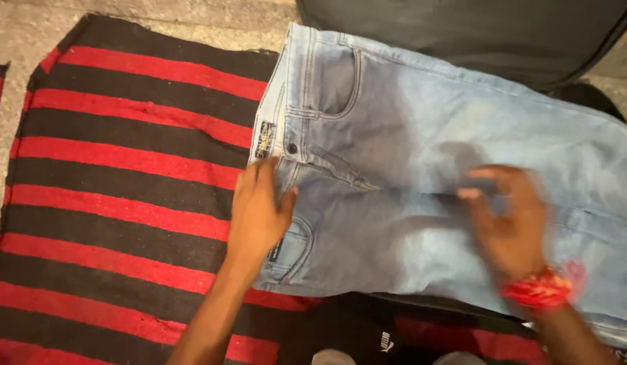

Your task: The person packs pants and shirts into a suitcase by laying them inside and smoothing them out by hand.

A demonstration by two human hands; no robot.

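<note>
Black garment sits at the bottom edge, nearest. Left of it, red-and-black striped blanket covers the floor. Left hand lies flat, fingers open, pressing the waistband of light-blue jeans spread on the blanket. Right hand is motion-blurred, fingers loosely spread over the thigh, holding nothing. Best to pin the waistband while smoothing. Jeans legs cut off right.

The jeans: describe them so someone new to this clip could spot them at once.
Start at the red and black striped blanket on the floor. The jeans lie flat across its right side, waistband toward the stripes, left hand on the waist, right hand blurred over the legs. They are the only pale blue denim among dark fabrics.
</note>
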